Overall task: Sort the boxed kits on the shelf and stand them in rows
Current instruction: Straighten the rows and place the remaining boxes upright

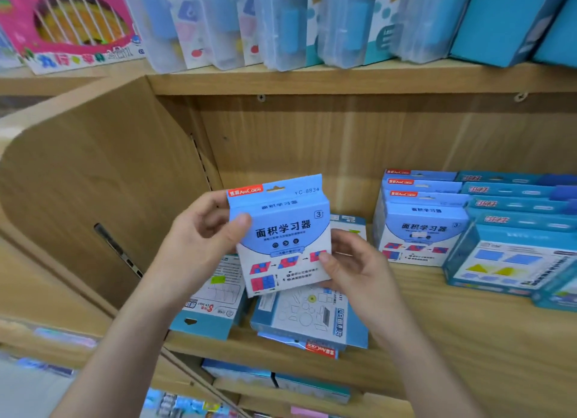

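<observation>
Two bare hands hold one blue-and-white boxed kit [282, 230] upright, its printed front facing the camera, above the left part of a wooden shelf [437, 324]. The left hand [199, 239] grips the kit's upper left edge, thumb pressed on the front and fingers curled behind. The right hand [352, 267] pinches the lower right corner, thumb on the front beside a red-and-blue diagram, fingers behind the box. Directly beneath the held kit, two other boxes lie flat on the shelf board. A white-and-blue box [215, 302] lies at left, its hang tab overhanging the front edge. Just beside it a second flat box [312, 320], printed with outline shapes, rests on another package with a red label. To the right, a row of matching kits [418, 230] stands one behind another, fronts forward, and a row of teal boxes [512, 255] stands just beside it at far right. On the board above, clear plastic cases [281, 24] lean in a line, with a pink box [71, 20] at far left. A curved wooden side panel [93, 183] closes the shelf at left.
</observation>
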`<action>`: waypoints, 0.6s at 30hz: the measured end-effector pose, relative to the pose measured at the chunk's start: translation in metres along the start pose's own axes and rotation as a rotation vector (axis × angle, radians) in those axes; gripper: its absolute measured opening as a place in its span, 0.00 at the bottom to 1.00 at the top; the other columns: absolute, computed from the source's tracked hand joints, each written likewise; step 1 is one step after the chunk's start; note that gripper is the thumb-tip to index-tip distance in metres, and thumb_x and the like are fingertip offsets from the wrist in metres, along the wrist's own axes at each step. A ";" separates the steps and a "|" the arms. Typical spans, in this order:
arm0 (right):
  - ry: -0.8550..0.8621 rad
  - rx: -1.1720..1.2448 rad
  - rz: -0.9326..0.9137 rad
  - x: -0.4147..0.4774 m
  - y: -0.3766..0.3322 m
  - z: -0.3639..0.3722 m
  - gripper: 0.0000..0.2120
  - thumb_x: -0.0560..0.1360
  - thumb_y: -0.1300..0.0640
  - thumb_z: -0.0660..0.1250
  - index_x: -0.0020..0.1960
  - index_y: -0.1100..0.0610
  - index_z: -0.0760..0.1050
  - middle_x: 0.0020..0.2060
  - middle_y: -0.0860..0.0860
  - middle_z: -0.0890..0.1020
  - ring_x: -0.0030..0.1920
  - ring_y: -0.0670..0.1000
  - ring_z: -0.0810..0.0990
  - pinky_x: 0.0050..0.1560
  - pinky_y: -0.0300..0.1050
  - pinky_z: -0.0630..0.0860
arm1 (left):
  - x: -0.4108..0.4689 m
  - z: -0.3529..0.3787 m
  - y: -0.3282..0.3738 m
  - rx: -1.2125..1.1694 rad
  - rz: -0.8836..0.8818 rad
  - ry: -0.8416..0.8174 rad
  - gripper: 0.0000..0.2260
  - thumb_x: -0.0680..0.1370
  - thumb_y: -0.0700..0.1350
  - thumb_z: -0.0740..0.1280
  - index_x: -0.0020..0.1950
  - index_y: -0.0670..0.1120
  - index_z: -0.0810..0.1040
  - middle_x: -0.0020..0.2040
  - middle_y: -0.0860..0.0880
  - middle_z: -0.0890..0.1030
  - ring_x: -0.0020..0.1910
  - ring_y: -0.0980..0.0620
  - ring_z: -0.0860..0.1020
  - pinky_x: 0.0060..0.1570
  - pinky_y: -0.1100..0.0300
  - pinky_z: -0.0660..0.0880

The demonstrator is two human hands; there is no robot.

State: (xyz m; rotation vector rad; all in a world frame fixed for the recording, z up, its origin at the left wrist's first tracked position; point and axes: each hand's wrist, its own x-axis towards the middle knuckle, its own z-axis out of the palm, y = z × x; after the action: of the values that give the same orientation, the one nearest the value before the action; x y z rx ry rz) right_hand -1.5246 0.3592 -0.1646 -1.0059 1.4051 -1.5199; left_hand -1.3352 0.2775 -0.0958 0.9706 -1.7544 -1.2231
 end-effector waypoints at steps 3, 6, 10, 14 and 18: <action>-0.015 -0.197 -0.028 0.003 0.003 -0.001 0.13 0.75 0.57 0.69 0.58 0.47 0.77 0.50 0.45 0.82 0.54 0.45 0.80 0.54 0.52 0.79 | -0.003 -0.006 -0.009 -0.015 0.007 0.080 0.12 0.69 0.47 0.71 0.52 0.51 0.78 0.48 0.49 0.85 0.50 0.33 0.79 0.51 0.37 0.77; 0.079 -0.891 -0.147 0.014 0.001 -0.018 0.23 0.74 0.47 0.68 0.68 0.46 0.69 0.62 0.44 0.74 0.63 0.46 0.70 0.62 0.46 0.70 | -0.006 -0.014 -0.019 -0.062 0.005 0.215 0.13 0.68 0.47 0.72 0.52 0.51 0.79 0.48 0.49 0.85 0.50 0.32 0.78 0.51 0.35 0.76; -0.101 -1.168 0.003 0.035 0.005 -0.026 0.35 0.73 0.38 0.65 0.75 0.44 0.56 0.72 0.48 0.63 0.73 0.53 0.56 0.71 0.52 0.60 | -0.008 -0.021 -0.029 -0.032 -0.015 0.264 0.12 0.69 0.49 0.71 0.52 0.53 0.79 0.47 0.51 0.85 0.48 0.35 0.79 0.49 0.36 0.77; -0.175 -1.160 0.041 0.053 0.017 -0.022 0.34 0.71 0.37 0.65 0.74 0.43 0.59 0.69 0.47 0.68 0.70 0.54 0.62 0.69 0.53 0.64 | -0.007 -0.022 -0.036 -0.004 -0.004 0.271 0.13 0.69 0.50 0.71 0.53 0.54 0.77 0.47 0.52 0.84 0.44 0.39 0.79 0.49 0.38 0.77; -0.184 -1.172 -0.003 0.060 0.013 -0.018 0.28 0.72 0.39 0.67 0.69 0.47 0.69 0.62 0.46 0.77 0.61 0.52 0.72 0.61 0.48 0.71 | -0.008 -0.024 -0.039 0.003 -0.004 0.263 0.13 0.69 0.51 0.71 0.54 0.55 0.77 0.47 0.52 0.84 0.42 0.43 0.78 0.48 0.38 0.77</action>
State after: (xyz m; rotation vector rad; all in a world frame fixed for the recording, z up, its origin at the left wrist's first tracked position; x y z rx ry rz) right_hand -1.5617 0.3085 -0.1775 -1.7357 2.1634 -0.4505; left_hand -1.3047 0.2658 -0.1289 1.0846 -1.5486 -1.0431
